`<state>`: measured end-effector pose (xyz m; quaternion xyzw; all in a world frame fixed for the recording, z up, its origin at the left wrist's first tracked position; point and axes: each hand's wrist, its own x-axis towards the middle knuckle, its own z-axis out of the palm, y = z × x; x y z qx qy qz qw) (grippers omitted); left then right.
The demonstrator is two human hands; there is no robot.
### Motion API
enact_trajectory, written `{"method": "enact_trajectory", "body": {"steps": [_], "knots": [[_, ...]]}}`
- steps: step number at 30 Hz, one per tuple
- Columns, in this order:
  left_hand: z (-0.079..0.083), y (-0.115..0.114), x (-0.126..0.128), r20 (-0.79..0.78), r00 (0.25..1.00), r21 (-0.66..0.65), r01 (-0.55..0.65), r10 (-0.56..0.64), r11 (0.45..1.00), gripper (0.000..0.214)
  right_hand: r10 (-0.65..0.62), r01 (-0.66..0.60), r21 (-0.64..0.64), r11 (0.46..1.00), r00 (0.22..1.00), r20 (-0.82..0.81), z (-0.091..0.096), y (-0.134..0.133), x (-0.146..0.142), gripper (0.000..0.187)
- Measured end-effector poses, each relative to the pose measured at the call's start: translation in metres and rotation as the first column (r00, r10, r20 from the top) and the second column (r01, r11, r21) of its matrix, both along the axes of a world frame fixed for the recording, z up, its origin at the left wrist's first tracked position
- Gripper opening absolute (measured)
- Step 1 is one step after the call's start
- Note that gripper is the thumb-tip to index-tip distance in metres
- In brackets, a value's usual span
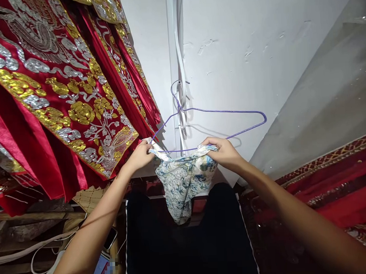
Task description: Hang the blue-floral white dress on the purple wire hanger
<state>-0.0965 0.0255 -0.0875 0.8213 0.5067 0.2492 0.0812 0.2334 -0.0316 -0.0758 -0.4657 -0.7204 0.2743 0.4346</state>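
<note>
A small blue-and-white floral cloth (182,181) hangs down from the bottom wire of a purple wire hanger (218,111). The hanger's hook is caught on a white cord or strap (180,64) running down the white wall. My left hand (139,156) pinches the cloth's upper left corner at the hanger's left end. Closed on the cloth's upper right edge, my right hand (223,151) holds it against the hanger's bottom wire. The cloth droops in folds between both hands.
Red garments with gold and silver embroidery (62,85) hang close on the left. More red embroidered fabric (339,186) lies at the right. A dark garment (187,242) hangs below the cloth. A phone (110,238) and white cables (39,248) sit at lower left.
</note>
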Motion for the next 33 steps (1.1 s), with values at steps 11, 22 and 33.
{"method": "enact_trajectory", "body": {"steps": [11, 22, 33], "knots": [[-0.002, 0.010, -0.017, -0.029, 0.995, -0.148, 0.091, -0.097, 0.985, 0.019, -0.007, 0.003, -0.053, 0.999, 0.996, -0.084, -0.004, -0.005, -0.008, 0.024], [0.018, -0.056, -0.016, -0.108, 0.986, -0.040, -0.131, 0.126, 0.991, 0.016, -0.081, 0.082, -0.021, 0.996, 0.996, 0.042, -0.013, 0.006, -0.002, 0.029], [0.066, -0.137, -0.011, 0.041, 0.998, 0.028, -0.042, 0.041, 0.999, 0.024, -0.004, 0.001, 0.013, 1.000, 0.979, 0.203, 0.000, 0.016, 0.004, 0.034]]}}
